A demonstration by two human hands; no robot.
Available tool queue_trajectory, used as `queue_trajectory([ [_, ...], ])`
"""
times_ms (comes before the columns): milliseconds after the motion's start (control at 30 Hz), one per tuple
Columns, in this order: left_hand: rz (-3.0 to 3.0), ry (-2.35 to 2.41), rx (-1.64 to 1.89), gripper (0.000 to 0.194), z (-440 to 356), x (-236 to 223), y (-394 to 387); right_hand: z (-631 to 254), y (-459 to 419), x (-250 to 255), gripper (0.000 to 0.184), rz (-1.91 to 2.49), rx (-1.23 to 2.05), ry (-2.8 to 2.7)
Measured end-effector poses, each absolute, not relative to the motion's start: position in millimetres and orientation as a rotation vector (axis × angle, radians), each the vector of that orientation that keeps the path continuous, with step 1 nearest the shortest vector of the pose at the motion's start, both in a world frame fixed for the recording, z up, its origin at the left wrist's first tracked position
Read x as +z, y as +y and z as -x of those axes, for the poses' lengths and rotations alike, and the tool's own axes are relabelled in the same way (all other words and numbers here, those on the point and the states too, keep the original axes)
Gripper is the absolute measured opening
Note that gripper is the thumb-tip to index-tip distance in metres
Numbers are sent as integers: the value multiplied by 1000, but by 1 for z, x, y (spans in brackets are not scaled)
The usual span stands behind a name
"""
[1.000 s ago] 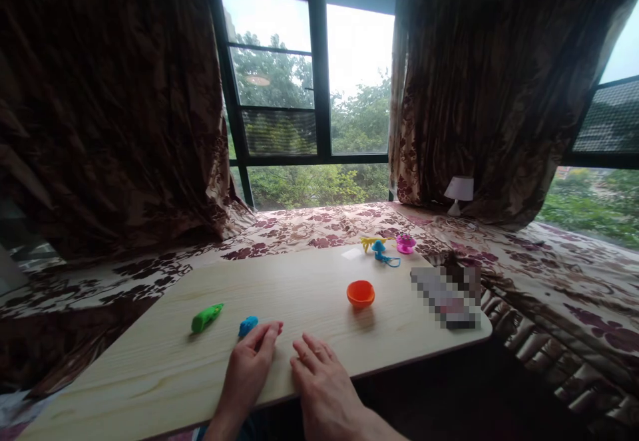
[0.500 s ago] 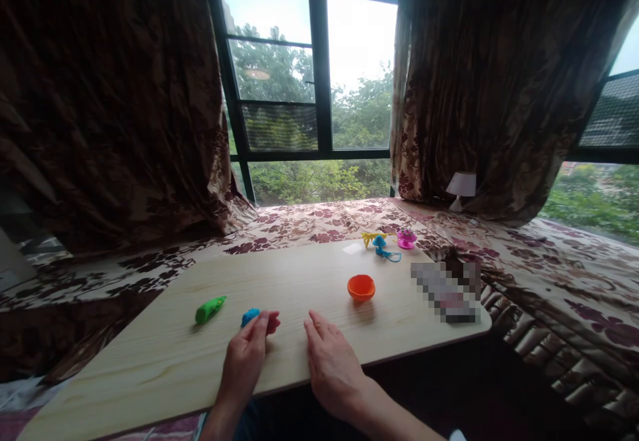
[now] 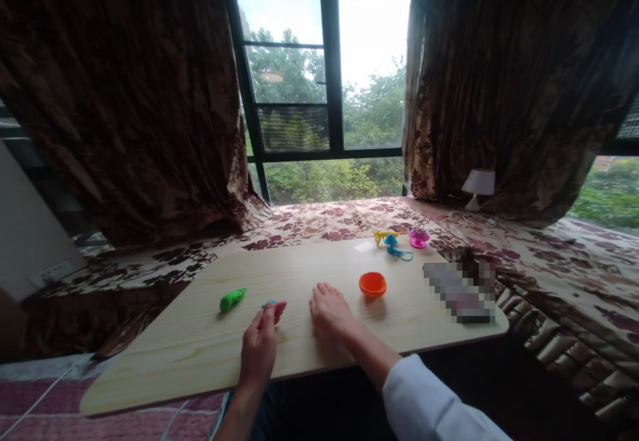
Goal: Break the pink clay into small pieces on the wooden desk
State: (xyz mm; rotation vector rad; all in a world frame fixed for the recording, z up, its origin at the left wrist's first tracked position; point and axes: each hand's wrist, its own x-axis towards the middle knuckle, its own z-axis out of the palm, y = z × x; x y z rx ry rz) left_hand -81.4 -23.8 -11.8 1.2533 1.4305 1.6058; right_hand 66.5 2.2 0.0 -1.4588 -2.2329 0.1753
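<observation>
My left hand (image 3: pixel 260 341) is over the near middle of the pale wooden tabletop (image 3: pixel 299 265), thumb and fingers closed around a small blue lump (image 3: pixel 268 304). Most of that lump is hidden behind the fingers, so its kind does not show. To its right, my right hand (image 3: pixel 330 309) is palm down low over the board, fingers stretched forward with nothing visible in them. An orange bowl (image 3: pixel 372 286) stands just right of this hand, apart from it. Left of my left hand lies a green toy (image 3: pixel 232 300) with a narrow tip.
At the far edge sit a blue mushroom-shaped toy with a loop (image 3: pixel 391 244), a yellow toy (image 3: pixel 384 236) and a pink toy (image 3: pixel 419 238). A pixelated dark object (image 3: pixel 459 293) lies at the right. A white lamp (image 3: pixel 478 185) stands beyond, by the curtains.
The view has swung slightly left. My right hand has moved forward and turned palm down; its white sleeve now shows. The blue lump is more covered by my left hand.
</observation>
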Motion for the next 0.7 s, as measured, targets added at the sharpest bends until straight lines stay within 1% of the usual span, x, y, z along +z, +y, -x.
queue_trajectory([
  [67,-1230,1413,1639,44,81,-13,-24,-82,-21,-7,43,1439,167,-2258],
  [133,-1209,1388,1658,44,81,-14,-23,-91,-50,-14,48,1401,153,-2298],
  [233,-1184,1367,1678,45,79,-14,-23,-86,-76,-17,53,1293,106,-2341],
  [300,-1172,1368,1685,45,79,-14,-23,-73,-68,-12,51,1291,127,-2364],
  [400,-1161,1379,1687,46,80,-13,-24,-54,-27,0,46,1402,186,-2339],
  [533,-1172,1375,1681,46,82,-11,-27,-52,13,7,47,1506,220,-2270],
  [600,-1182,1364,1683,47,83,-10,-29,-63,6,3,45,1512,223,-2266],
  [700,-1185,1346,1696,47,82,-10,-30,-89,-30,-5,45,1482,220,-2292],
])
